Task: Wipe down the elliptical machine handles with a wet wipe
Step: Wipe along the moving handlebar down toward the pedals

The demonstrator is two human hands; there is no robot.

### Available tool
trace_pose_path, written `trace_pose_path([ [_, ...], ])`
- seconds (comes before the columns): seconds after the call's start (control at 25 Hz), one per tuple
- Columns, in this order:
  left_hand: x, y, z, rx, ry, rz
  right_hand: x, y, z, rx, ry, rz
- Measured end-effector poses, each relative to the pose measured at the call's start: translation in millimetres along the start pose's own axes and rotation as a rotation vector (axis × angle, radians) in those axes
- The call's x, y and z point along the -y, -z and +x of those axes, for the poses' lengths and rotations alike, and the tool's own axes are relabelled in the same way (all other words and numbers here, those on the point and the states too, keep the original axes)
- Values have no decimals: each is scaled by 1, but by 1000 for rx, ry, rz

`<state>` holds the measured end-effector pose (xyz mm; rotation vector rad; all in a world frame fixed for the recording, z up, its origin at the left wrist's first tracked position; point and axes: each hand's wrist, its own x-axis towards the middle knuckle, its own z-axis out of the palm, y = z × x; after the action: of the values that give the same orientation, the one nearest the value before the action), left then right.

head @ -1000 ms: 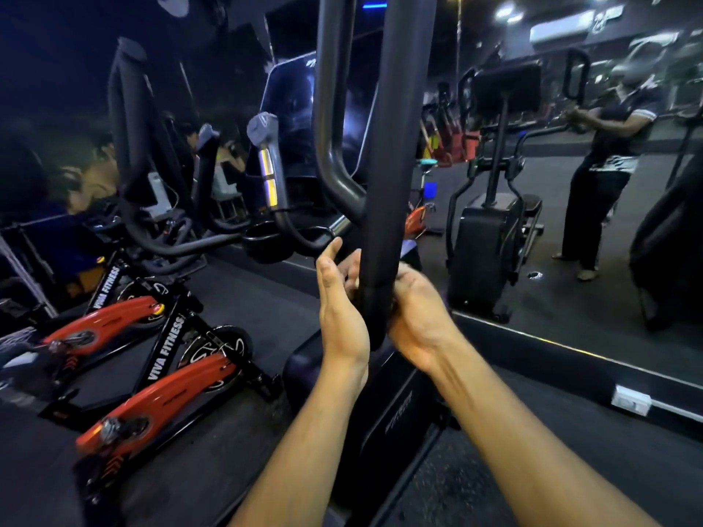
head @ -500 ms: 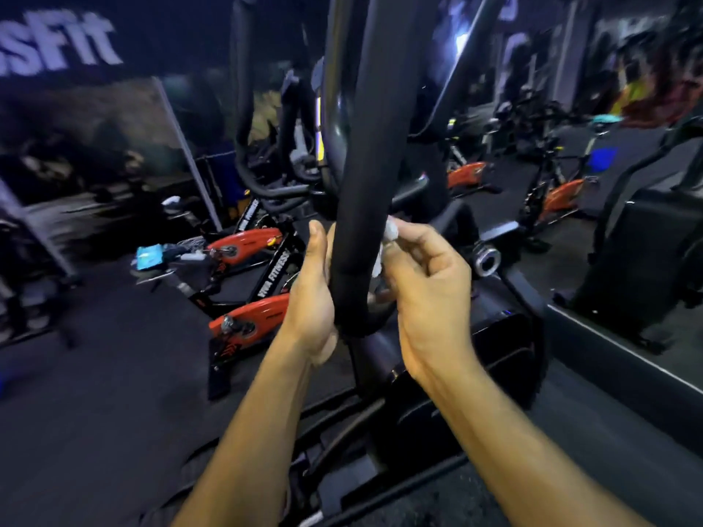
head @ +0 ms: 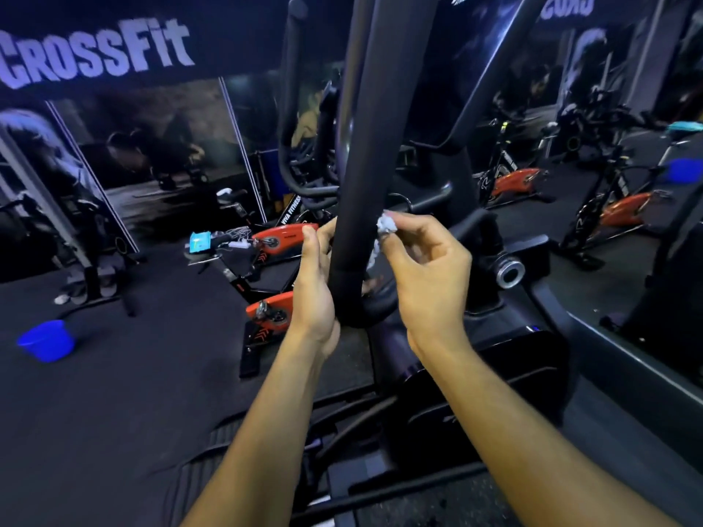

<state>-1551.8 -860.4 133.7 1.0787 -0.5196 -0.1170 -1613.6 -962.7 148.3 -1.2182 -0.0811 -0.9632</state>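
Right hand [head: 422, 271] pinches a crumpled wet wipe [head: 385, 225] in its fingertips against the handle [head: 353, 192], left hand [head: 314, 283] lies flat-fingered on the opposite side (holding nothing); risk: so small a pinch may drop the wipe mid-stroke.

Crumpled white wet wipe [head: 383, 225] touching upright black handle [head: 357, 184].

Both my hands flank the elliptical handle, low on its shaft.

My left hand [head: 314, 283] lies against the handle [head: 357, 192] from the left; my right hand [head: 426, 275] sits just right of it, pinching the wet wipe [head: 385, 224] against it. Spin bikes [head: 279, 241] stand behind on the left, a bucket [head: 47, 340] on the floor [head: 125, 405] far left.
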Motion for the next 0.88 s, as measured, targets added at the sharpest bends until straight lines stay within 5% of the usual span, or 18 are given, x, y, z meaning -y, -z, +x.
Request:
trace_pose_path([
  [0.24,-9,-25,-15,-233,-221,258,-10,25,-10,254,-20,-143],
  [0.44,-30,-62,6,-507,-525,511,7,19,43,235,71,-14],
  [0.64,-50,-90,10,-641,-616,733,13,51,77,572,155,-142],
  [0.88,-166,-185,72,-553,-868,961,126,38,230,370,320,27],
])
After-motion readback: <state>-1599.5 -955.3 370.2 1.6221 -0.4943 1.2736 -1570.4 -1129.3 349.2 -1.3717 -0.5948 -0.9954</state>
